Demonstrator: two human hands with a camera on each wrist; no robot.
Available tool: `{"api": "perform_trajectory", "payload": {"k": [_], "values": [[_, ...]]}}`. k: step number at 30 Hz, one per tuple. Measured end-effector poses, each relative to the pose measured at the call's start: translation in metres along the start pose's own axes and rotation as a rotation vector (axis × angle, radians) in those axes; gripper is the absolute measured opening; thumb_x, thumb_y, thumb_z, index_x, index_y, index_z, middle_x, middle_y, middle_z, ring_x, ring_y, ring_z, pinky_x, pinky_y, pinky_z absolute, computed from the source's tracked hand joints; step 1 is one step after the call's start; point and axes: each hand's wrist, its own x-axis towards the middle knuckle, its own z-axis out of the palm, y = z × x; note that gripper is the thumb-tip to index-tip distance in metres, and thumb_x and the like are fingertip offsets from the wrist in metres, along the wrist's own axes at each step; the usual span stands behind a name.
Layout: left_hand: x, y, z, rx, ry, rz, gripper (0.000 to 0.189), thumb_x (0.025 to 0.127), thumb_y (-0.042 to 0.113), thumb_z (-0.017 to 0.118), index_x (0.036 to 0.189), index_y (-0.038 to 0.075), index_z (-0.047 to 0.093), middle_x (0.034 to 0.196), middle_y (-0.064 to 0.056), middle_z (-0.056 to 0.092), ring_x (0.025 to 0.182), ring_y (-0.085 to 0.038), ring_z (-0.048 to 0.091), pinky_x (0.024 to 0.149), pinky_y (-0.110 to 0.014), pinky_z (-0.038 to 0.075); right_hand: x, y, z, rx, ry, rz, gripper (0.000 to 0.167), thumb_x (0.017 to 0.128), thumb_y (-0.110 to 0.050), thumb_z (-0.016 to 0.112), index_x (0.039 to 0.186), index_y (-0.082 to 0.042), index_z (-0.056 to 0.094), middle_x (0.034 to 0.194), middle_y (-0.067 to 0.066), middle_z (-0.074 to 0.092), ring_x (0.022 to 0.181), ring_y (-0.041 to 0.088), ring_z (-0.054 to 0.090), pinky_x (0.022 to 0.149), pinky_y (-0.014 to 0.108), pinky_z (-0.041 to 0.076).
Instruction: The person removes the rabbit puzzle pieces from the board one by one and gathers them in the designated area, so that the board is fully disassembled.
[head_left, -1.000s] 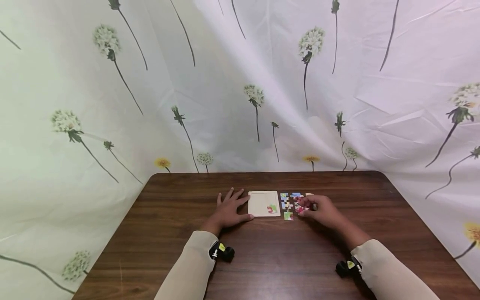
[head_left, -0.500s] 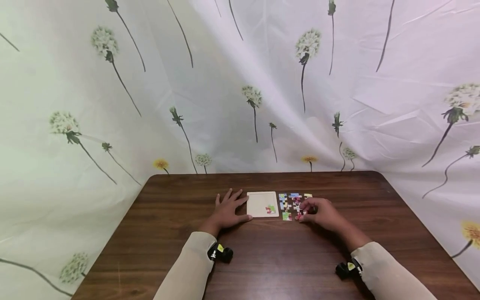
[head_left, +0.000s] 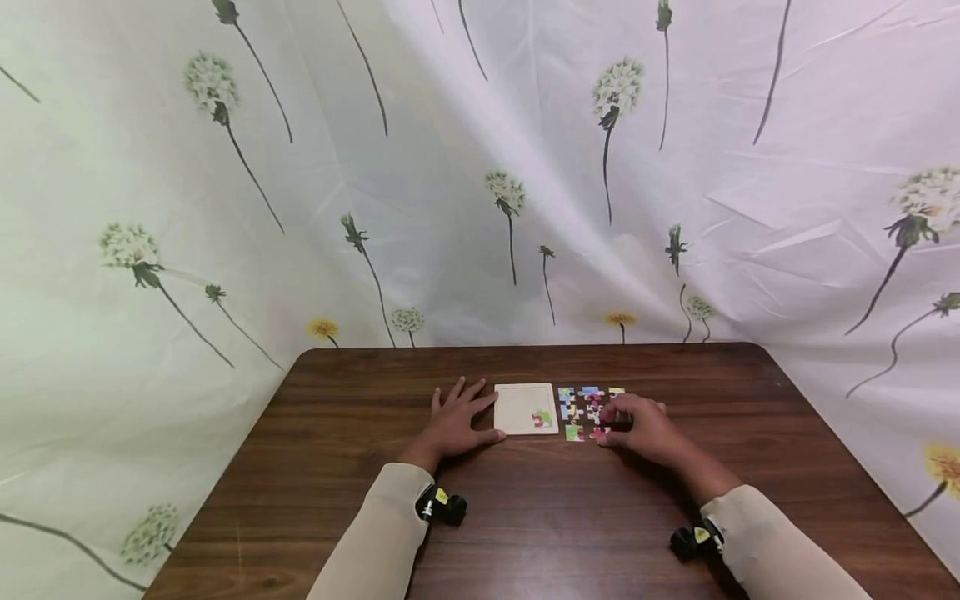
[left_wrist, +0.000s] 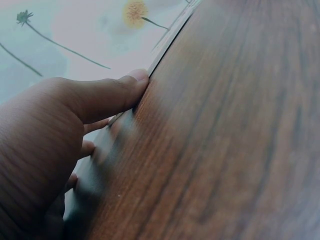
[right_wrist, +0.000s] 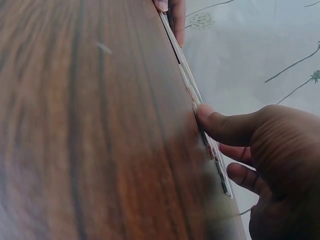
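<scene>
My left hand (head_left: 452, 423) lies spread on the table, its index finger and thumb touching the left side of a pale square puzzle tray (head_left: 513, 407). One green-and-red jigsaw piece (head_left: 542, 417) sits in the tray's lower right corner. Right of the tray, loose jigsaw pieces (head_left: 591, 392) lie in rows. Over those pieces is my right hand (head_left: 643, 427), thumb and curled fingers around a red jigsaw piece (head_left: 598, 433) in the nearest row. Some pieces are hidden under that hand. In the right wrist view, the thumb (right_wrist: 225, 127) meets the edge of the pieces.
A brown wooden table (head_left: 525, 517) carries everything. Behind it hangs a white cloth (head_left: 450, 167) printed with dandelions. Both wrists wear small black cameras, the left camera (head_left: 452, 510) and the right camera (head_left: 684, 543).
My right hand has shifted slightly nearer to me, its thumb lower beside the red piece, uncovering a piece at the top right. The left hand stays against the tray.
</scene>
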Motion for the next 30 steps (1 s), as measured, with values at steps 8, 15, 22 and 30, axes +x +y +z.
{"api": "perform_trajectory", "payload": {"k": [8,15,22,30], "values": [[-0.001,0.001,-0.002,0.001,0.007,0.002,0.079,0.099,0.060,0.074,0.167,0.026,0.050,0.181,-0.009,0.032,0.171,-0.046,0.013,0.129,-0.081,0.000,0.005,-0.004,0.000,0.009,0.008,-0.023,0.017,0.088,-0.019,0.093,0.099,-0.016,0.080,0.098,-0.002,0.074,0.090,0.014,0.065,0.092,0.043,0.035],[0.000,0.001,0.000,-0.001,0.000,0.002,0.079,0.099,0.060,0.073,0.167,0.028,0.049,0.181,-0.009,0.032,0.171,-0.046,0.012,0.129,-0.081,0.000,0.015,-0.010,0.005,0.047,0.004,-0.089,0.012,0.094,-0.012,0.087,0.103,-0.009,0.080,0.103,0.004,0.077,0.099,0.022,0.074,0.092,0.042,0.056],[0.000,0.000,0.001,-0.003,0.000,0.002,0.078,0.099,0.060,0.073,0.167,0.029,0.049,0.181,-0.008,0.032,0.172,-0.045,0.012,0.130,-0.080,-0.001,0.027,-0.015,0.017,0.049,-0.001,-0.086,0.011,0.092,-0.018,0.090,0.099,-0.018,0.080,0.102,-0.003,0.077,0.100,0.019,0.072,0.097,0.046,0.033],[-0.001,0.001,0.000,0.000,0.004,0.003,0.079,0.099,0.060,0.074,0.167,0.027,0.050,0.181,-0.010,0.032,0.171,-0.046,0.013,0.129,-0.082,0.000,0.038,-0.031,0.029,0.043,-0.032,-0.095,0.016,0.092,-0.016,0.090,0.103,-0.011,0.080,0.104,0.002,0.076,0.104,0.021,0.066,0.095,0.043,0.046]]}}
